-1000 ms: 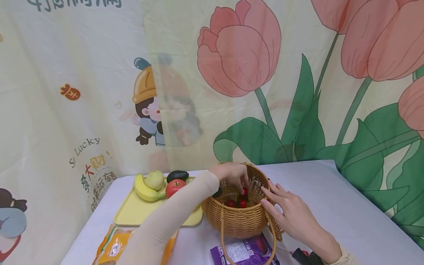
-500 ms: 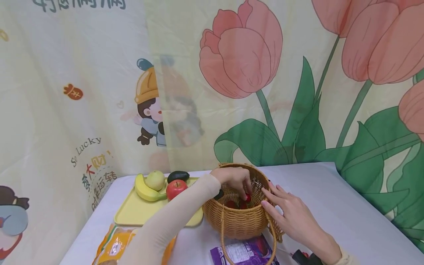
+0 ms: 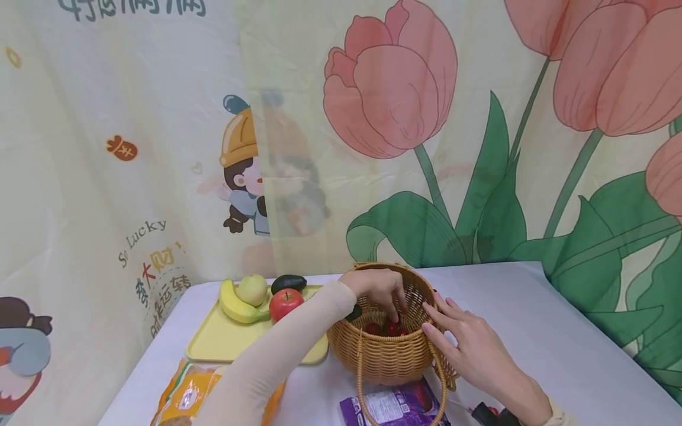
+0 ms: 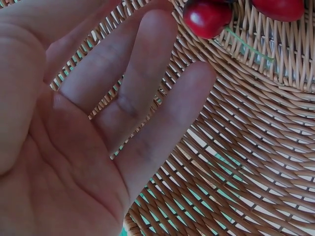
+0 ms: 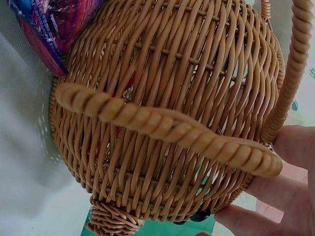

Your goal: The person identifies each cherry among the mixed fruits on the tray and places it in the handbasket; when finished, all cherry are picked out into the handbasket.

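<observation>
A brown wicker basket (image 3: 380, 360) stands on the table with several red cherries (image 3: 393, 328) at its bottom. My left hand (image 3: 379, 290) reaches down inside it, fingertips just over the cherries. In the left wrist view, the fingers of the left hand (image 4: 113, 108) are extended and spread, close to a cherry (image 4: 207, 19); the thumb and index tips run toward the upper edge. My right hand (image 3: 471, 340) touches the basket's right rim with nearly straight fingers. The right wrist view has the woven wall (image 5: 167, 64) and the looped handle (image 5: 162, 125) beside the right hand (image 5: 290, 191).
Left of the basket, a yellow tray (image 3: 213, 343) carries a banana (image 3: 237, 307), a red apple (image 3: 286, 303), a round pale green fruit (image 3: 252, 290) and a dark avocado (image 3: 289, 283). Orange (image 3: 186, 396) and purple (image 3: 391, 405) packages lie near the front.
Half a second ago a cherry was between my left fingertips. It now lies lower among the others, with the left fingers slightly above. The right hand stays at the rim.
</observation>
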Demonstrator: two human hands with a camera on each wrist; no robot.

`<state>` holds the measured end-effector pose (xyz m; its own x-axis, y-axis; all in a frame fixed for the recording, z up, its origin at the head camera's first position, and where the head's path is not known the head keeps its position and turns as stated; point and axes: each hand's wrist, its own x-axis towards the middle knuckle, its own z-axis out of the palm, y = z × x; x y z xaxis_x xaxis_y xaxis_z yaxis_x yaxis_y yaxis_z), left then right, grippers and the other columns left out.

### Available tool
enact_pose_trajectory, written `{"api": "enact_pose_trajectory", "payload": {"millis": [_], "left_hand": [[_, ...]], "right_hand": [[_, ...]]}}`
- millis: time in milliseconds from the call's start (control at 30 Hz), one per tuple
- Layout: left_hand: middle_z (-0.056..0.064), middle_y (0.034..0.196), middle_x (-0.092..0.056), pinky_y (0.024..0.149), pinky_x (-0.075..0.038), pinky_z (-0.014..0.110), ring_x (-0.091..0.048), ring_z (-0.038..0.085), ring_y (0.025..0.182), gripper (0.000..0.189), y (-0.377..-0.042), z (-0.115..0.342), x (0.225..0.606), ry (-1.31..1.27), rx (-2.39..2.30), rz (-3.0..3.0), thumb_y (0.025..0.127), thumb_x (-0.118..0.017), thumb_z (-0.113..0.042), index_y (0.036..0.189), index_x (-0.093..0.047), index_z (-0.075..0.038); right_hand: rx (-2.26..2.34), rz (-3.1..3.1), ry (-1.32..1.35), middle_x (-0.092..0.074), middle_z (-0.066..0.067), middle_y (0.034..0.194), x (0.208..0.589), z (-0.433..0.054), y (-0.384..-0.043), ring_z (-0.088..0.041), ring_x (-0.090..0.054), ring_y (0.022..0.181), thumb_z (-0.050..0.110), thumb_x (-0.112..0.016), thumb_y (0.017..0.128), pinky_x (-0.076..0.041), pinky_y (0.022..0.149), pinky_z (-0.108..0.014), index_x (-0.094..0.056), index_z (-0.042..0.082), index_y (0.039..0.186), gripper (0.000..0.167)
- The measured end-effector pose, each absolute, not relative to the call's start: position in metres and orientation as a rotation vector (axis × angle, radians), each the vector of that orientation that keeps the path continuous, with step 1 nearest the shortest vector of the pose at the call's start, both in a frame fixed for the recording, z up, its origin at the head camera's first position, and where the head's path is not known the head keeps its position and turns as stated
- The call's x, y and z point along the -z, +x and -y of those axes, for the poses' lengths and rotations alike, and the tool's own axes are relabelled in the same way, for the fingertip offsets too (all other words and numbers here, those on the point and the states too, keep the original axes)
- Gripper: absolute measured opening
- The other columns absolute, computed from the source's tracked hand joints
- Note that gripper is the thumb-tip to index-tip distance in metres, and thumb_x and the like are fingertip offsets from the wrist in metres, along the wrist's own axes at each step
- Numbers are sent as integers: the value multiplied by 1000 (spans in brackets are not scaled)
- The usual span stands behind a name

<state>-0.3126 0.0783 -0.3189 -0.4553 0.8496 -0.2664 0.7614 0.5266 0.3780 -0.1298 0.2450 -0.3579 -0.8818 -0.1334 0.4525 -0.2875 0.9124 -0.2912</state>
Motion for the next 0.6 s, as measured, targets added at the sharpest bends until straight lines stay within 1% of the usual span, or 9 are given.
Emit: {"api": "enact_pose_trajectory", "payload": {"millis": [33,133,367,600], "left_hand": [[-5,107,-79,74,-60,19,-67,2,86,27,-312,-78,319,1320,-288,-2348,85,-84,-16,112,-81,-15],[-4,107,-80,74,-60,20,-68,3,87,27,-311,-78,320,1325,-295,-2343,85,-84,-17,112,-81,-14],[-6,105,-79,69,-58,19,-64,4,83,26,-312,-78,319,1317,-283,-2346,85,-84,-18,111,-82,-16],[-7,106,-79,68,-57,19,-62,4,82,26,-312,-77,320,1308,-280,-2348,85,-84,-18,111,-82,-17]], "right_hand": [[-493,2644,306,-56,-17,150,358,-245,-130,-45,-55,136,41,-60,103,-48,100,-68,-64,14,140,46],[-492,2645,306,-56,-17,150,359,-245,-129,-45,-55,136,41,-60,103,-48,100,-68,-64,14,140,46],[-489,2643,303,-56,-16,151,358,-245,-129,-44,-55,136,43,-58,103,-48,100,-68,-64,15,141,47],[-495,2638,311,-56,-17,150,358,-245,-129,-45,-55,135,42,-59,103,-48,100,-68,-65,14,140,47]]}}
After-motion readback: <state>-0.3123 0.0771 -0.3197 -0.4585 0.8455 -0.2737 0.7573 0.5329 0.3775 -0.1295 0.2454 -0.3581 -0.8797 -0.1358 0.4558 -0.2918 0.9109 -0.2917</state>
